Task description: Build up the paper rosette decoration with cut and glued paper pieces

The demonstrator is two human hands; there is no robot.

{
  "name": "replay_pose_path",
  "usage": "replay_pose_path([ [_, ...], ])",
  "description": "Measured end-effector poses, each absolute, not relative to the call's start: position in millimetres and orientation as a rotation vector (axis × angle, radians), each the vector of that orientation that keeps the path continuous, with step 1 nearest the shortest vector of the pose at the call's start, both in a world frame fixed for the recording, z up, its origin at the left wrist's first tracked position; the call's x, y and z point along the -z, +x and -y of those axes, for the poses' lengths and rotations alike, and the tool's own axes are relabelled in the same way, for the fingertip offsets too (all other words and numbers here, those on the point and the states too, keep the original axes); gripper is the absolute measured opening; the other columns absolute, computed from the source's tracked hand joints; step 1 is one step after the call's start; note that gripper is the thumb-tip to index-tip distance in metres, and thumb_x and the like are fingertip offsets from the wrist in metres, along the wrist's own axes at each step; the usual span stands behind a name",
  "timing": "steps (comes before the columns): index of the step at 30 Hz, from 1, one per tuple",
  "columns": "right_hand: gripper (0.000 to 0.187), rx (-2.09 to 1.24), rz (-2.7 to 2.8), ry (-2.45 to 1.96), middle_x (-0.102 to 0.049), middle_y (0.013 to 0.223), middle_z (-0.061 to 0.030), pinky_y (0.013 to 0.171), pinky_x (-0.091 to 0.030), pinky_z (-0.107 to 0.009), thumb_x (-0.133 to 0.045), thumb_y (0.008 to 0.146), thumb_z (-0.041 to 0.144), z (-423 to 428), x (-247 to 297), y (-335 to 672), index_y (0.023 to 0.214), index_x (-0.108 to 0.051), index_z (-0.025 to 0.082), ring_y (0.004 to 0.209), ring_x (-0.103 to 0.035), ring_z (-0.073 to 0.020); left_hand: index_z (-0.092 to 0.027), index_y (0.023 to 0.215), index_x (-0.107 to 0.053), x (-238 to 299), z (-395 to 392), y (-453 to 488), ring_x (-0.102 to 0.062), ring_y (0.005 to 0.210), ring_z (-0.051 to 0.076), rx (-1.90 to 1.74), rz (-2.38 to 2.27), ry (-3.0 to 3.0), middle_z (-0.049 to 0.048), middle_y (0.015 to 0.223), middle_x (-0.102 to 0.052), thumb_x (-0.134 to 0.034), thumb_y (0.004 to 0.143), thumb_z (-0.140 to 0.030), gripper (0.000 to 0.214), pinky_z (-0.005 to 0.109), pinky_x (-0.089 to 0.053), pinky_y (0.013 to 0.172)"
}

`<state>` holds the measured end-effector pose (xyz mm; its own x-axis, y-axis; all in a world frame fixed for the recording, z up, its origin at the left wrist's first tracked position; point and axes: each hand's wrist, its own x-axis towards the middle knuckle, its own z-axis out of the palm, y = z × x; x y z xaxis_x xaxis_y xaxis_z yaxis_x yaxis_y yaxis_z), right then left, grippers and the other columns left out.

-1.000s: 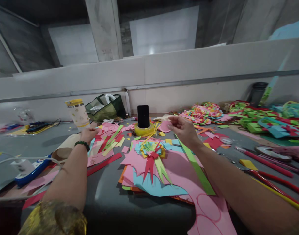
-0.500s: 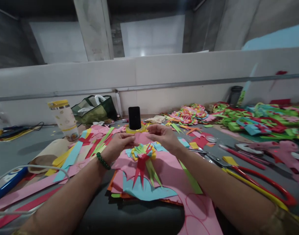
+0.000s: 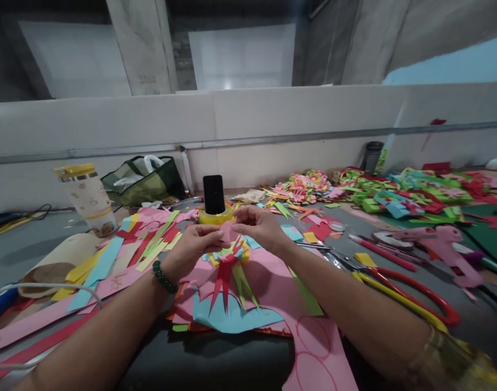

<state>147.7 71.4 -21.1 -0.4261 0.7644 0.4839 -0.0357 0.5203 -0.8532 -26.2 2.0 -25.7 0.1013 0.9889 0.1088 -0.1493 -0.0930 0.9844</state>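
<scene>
Both hands meet above the middle of the grey table [image 3: 232, 358]. My left hand [image 3: 197, 244], with a green bead bracelet at the wrist, and my right hand [image 3: 256, 225] pinch a small pink paper piece [image 3: 229, 231] between their fingertips. Just below them lies a paper ornament [image 3: 230, 258] of yellow, green, blue and red cut strips, resting on a stack of pink and blue paper sheets [image 3: 248, 309].
A phone [image 3: 214, 194] stands in a yellow tape roll behind the hands. A yellow-lidded tumbler [image 3: 88, 198] and a green bag [image 3: 140, 182] stand back left. Loose paper strips [image 3: 122, 250] lie left. Red-handled scissors [image 3: 399, 285], a pink glue gun [image 3: 447, 244] and finished paper flowers [image 3: 305, 187] lie right.
My left hand came in from the strips on the left to meet my right hand, and both took hold of the small pink piece. The view swung rightward.
</scene>
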Motion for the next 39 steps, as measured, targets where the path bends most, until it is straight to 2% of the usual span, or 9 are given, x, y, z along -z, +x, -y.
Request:
replay_pose_path([
  [9, 0.033, -1.103, 1.827, -0.631, -0.065, 0.070, -0.0002, 0.062, -0.048, -0.026, -0.074, 0.063, 0.030, -69, 20, 150, 0.090, -0.063, 0.016, 0.066, -0.060, -0.0119, -0.016, 0.084, -0.073, 30, -5, -28, -0.067, 0.068, 0.015, -1.245, -1.021, 1.288, 0.0033, 0.075, -0.071, -0.079, 0.064, -0.037, 0.031, 0.025, -0.053, 0.068],
  [16, 0.032, -1.099, 1.830, -0.617, -0.062, 0.065, 0.0022, 0.058, -0.045, -0.025, -0.074, 0.063, 0.031, -67, 18, 149, 0.089, -0.063, 0.016, 0.061, -0.057, -0.0109, -0.017, 0.073, -0.070, 31, -5, -25, -0.063, 0.061, 0.012, -1.275, -1.087, 1.318, 0.0000, 0.067, -0.065, -0.081, 0.061, -0.036, 0.025, 0.022, -0.051, 0.062],
  [23, 0.028, -1.151, 1.838, -0.598, -0.062, 0.067, 0.0025, 0.057, -0.044, -0.024, -0.074, 0.063, 0.028, -64, 16, 150, 0.086, -0.062, 0.017, 0.062, -0.058, -0.0103, -0.016, 0.067, -0.067, 30, -6, -25, -0.062, 0.061, 0.012, -1.346, -1.103, 1.315, -0.0011, 0.063, -0.063, -0.082, 0.056, -0.038, 0.029, 0.023, -0.050, 0.064],
  [34, 0.027, -1.201, 1.829, -0.610, -0.061, 0.063, 0.0038, 0.058, -0.044, -0.024, -0.072, 0.061, 0.023, -64, 15, 149, 0.085, -0.063, 0.016, 0.059, -0.056, -0.0094, -0.015, 0.067, -0.067, 31, -6, -25, -0.063, 0.063, 0.012, -1.327, -1.070, 1.295, 0.0000, 0.065, -0.063, -0.083, 0.056, -0.036, 0.028, 0.025, -0.052, 0.068],
  [37, 0.017, -1.111, 1.912, -0.592, -0.061, 0.065, 0.0028, 0.058, -0.044, -0.025, -0.070, 0.064, 0.022, -63, 14, 149, 0.078, -0.064, 0.016, 0.060, -0.055, -0.0102, -0.015, 0.069, -0.068, 30, -5, -25, -0.063, 0.065, 0.013, -1.320, -1.069, 1.305, 0.0004, 0.066, -0.064, -0.083, 0.056, -0.035, 0.028, 0.025, -0.051, 0.068],
  [39, 0.007, -0.936, 1.971, -0.572, -0.061, 0.065, 0.0013, 0.057, -0.044, -0.025, -0.067, 0.069, 0.023, -62, 15, 149, 0.071, -0.064, 0.016, 0.061, -0.055, -0.0110, -0.016, 0.077, -0.068, 28, -3, -25, -0.064, 0.069, 0.014, -1.324, -1.075, 1.309, 0.0015, 0.072, -0.066, -0.081, 0.060, -0.037, 0.030, 0.024, -0.051, 0.065],
])
